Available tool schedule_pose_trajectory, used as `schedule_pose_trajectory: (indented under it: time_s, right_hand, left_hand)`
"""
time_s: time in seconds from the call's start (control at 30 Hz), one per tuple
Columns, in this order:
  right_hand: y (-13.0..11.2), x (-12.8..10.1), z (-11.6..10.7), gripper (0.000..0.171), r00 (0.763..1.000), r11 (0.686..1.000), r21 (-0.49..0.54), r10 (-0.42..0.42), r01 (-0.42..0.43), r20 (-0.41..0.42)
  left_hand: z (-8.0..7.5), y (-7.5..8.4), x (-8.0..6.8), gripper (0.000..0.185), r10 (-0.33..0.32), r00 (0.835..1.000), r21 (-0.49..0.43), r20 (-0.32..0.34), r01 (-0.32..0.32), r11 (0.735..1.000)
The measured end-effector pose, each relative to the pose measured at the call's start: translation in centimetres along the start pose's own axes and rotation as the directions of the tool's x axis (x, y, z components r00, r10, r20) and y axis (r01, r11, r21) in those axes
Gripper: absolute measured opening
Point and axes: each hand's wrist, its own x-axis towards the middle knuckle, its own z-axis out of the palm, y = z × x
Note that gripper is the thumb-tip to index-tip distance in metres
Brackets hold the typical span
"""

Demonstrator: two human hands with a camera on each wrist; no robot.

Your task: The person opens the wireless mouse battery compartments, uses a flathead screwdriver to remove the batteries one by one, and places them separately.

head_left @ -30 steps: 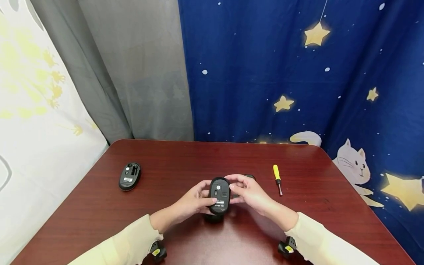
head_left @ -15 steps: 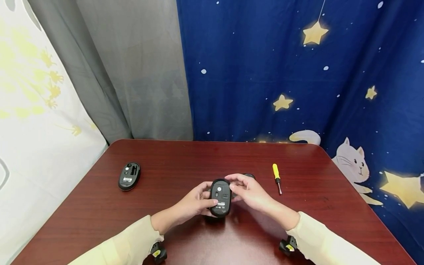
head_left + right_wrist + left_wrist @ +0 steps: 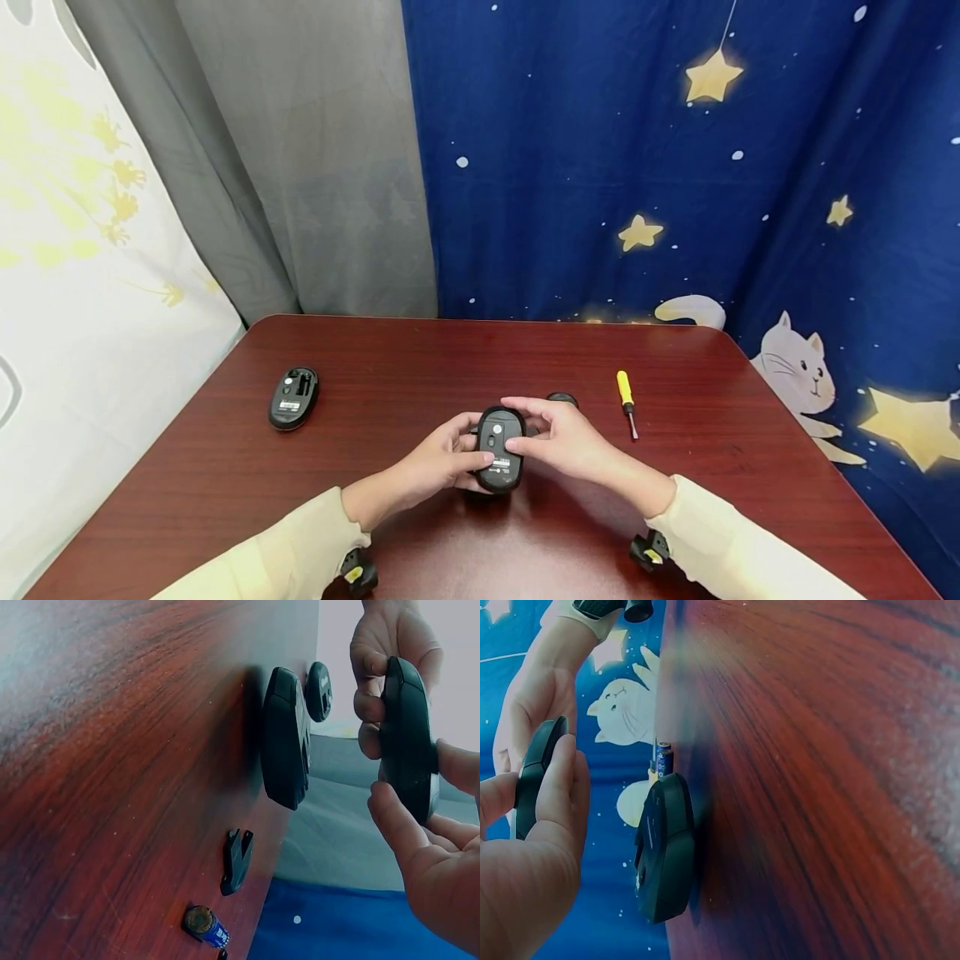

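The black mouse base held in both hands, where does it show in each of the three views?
Head: black mouse base at centre, above the table.
Left wrist: thin dark edge at far left.
Right wrist: upper right, edge-on.
Shared landmark: the mouse shell lying on the table.

red-brown table [image 3: 225,467], grey curtain [image 3: 300,167], starry blue curtain [image 3: 600,150]
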Motion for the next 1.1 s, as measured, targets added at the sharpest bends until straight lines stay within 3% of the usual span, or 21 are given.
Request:
schedule_pose_trajectory:
  time_s: [0.37, 0.63, 1.1]
  right_hand:
    - [-0.01, 0.18, 0.55, 0.051, 0.999, 0.999, -0.028, 0.023, -0.024, -0.048]
    - [-0.12, 0.31, 0.67, 0.049, 0.997, 0.998, 0.056, 0.02, -0.016, -0.079]
    - [-0.23, 0.41, -0.08, 0.042, 0.979, 1.0, 0.006, -0.016, 0.017, -0.202]
  left_hand:
    - [0.16, -0.42, -0.11, 0.053, 0.009, 1.0, -0.012, -0.005, -0.009, 1.0]
    - [0.25, -0.53, 0.1, 0.054, 0.008, 1.0, -0.02, -0.012, -0.008, 1.0]
    - [0.33, -0.76, 0.03, 0.053, -0.009, 1.0, -0.048, 0.001, 0.009, 0.999]
